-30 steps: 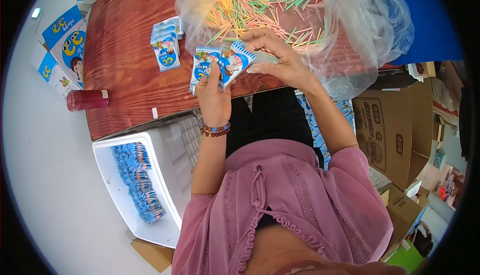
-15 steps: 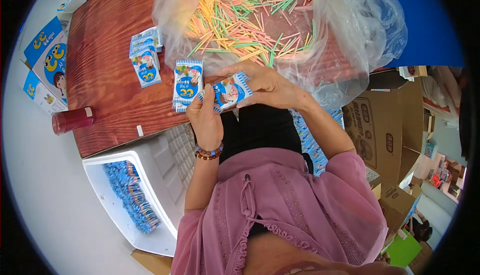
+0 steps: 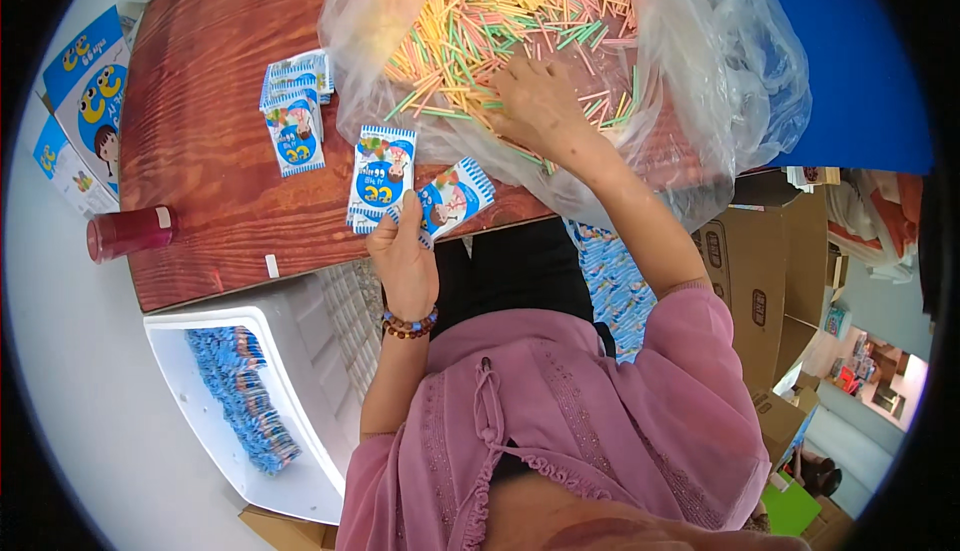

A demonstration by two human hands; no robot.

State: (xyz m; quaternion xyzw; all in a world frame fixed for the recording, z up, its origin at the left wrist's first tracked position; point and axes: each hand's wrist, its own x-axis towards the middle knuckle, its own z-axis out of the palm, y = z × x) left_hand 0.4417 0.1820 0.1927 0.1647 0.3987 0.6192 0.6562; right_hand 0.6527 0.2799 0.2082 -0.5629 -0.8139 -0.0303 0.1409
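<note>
My left hand (image 3: 405, 263) is closed at the table's front edge, pinching a small blue-and-white packet (image 3: 455, 198) by its lower left end. Beside the thumb, a short stack of like packets (image 3: 383, 173) lies on the wood, partly under that hand. My right hand (image 3: 545, 111) reaches over a heap of thin pink, yellow and green sticks (image 3: 470, 26). Its fingers are apart and bent down among them; the fingertips are partly hidden, and no held stick shows. The heap lies in a wide-open clear plastic bag (image 3: 690, 61).
More packets (image 3: 295, 131) lie on the red-brown wooden table (image 3: 220, 71). A red cylindrical container (image 3: 130, 234) sits at its left edge, near printed cartons (image 3: 95, 101). Below stands a white foam box (image 3: 255, 326) filled with packets. Cardboard boxes (image 3: 755, 291) stand at the right.
My right hand has let go of the packet and moved away from me onto the sticks. The left hand keeps its hold on the packet. The whole view has shifted slightly.
</note>
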